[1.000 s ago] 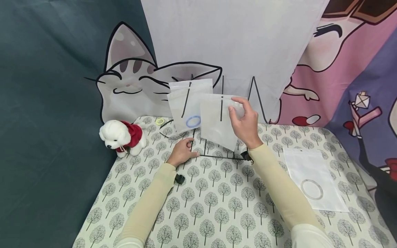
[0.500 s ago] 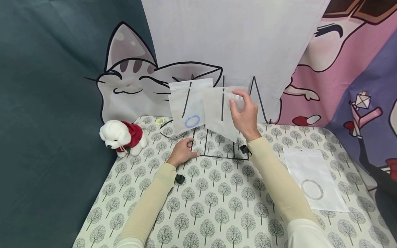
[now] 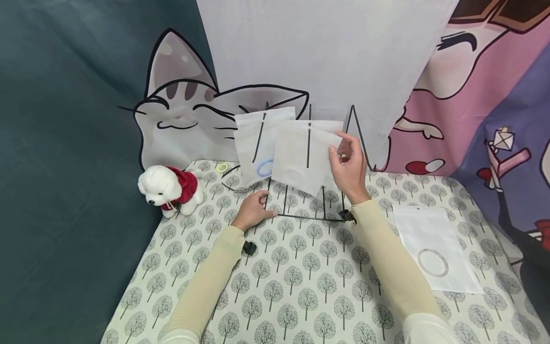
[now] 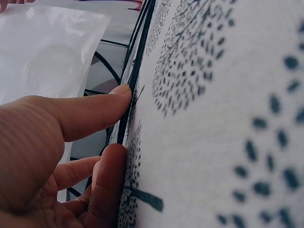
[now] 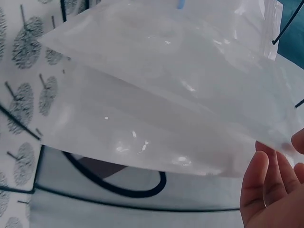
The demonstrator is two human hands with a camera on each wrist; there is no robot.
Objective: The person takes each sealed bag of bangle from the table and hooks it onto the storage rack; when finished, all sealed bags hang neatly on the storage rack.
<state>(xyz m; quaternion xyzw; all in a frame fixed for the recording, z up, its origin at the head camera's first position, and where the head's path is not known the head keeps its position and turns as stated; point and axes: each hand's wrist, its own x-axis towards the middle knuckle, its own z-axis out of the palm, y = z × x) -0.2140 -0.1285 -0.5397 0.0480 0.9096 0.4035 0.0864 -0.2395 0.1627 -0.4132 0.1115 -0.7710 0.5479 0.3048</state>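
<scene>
My right hand point(image 3: 350, 167) pinches the upper right corner of a translucent white zip bag point(image 3: 296, 153) on the middle prong of a black wire rack point(image 3: 302, 218). A second bag point(image 5: 142, 133) hangs close behind it, its lower part showing in the right wrist view. On the left prong hangs another zip bag point(image 3: 251, 143) with a blue ring point(image 3: 264, 168) showing through, partly covered by the front bag. My left hand point(image 3: 253, 210) holds the rack's base at its front left corner, thumb and fingers against the black wire point(image 4: 135, 71).
A white plush dog point(image 3: 167, 191) in a red hoodie sits at the table's left edge. Near the back lie a yellow ring point(image 3: 221, 167) and a dark curved cord point(image 3: 234, 190). On the right lies a flat zip bag point(image 3: 436, 248) showing a pale ring. Printed cloth hangs behind.
The bag on the middle prong has risen, and its front layer now stands apart from the bag behind. My right hand has moved right to the bag's corner. My left hand has stayed.
</scene>
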